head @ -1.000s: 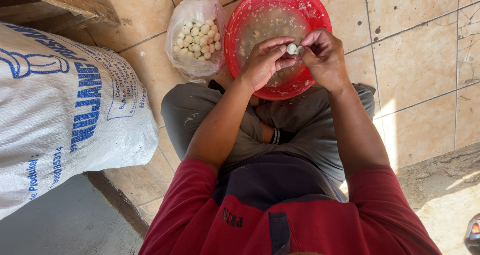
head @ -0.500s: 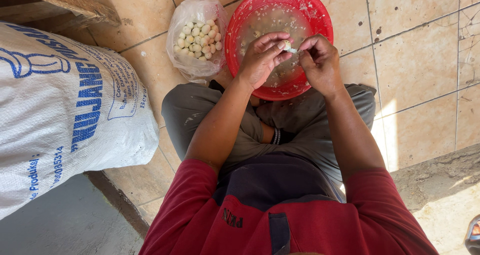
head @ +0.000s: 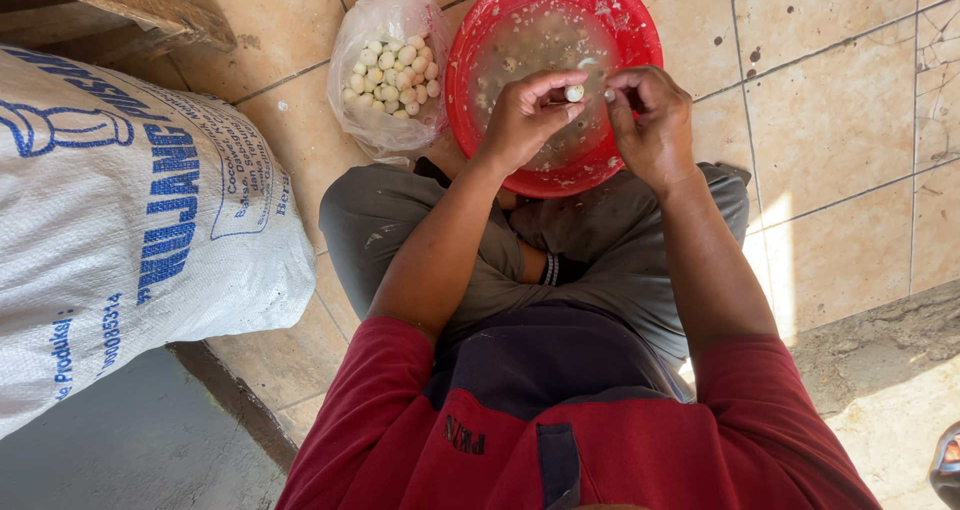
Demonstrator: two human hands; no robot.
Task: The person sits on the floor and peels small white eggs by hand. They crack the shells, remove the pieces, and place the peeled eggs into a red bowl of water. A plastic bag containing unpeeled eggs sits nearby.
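Note:
My left hand (head: 522, 120) pinches a small white egg (head: 574, 93) between thumb and fingers, above a red plastic basin (head: 640, 50). My right hand (head: 652, 120) is a little to the right of the egg, fingers curled, with a tiny shell scrap at its fingertips. The basin holds cloudy water with bits of shell. A clear plastic bag (head: 385, 70) of several small pale peeled eggs lies left of the basin on the tiled floor.
A big white woven sack (head: 130, 220) with blue print fills the left side. A wooden plank (head: 130, 0) lies at the top left. I sit cross-legged on beige floor tiles (head: 850, 120); a rough concrete step (head: 880, 370) lies at the right.
Both hands have stayed over the basin. My right hand has drawn slightly away from the egg, which now sits in my left fingertips alone.

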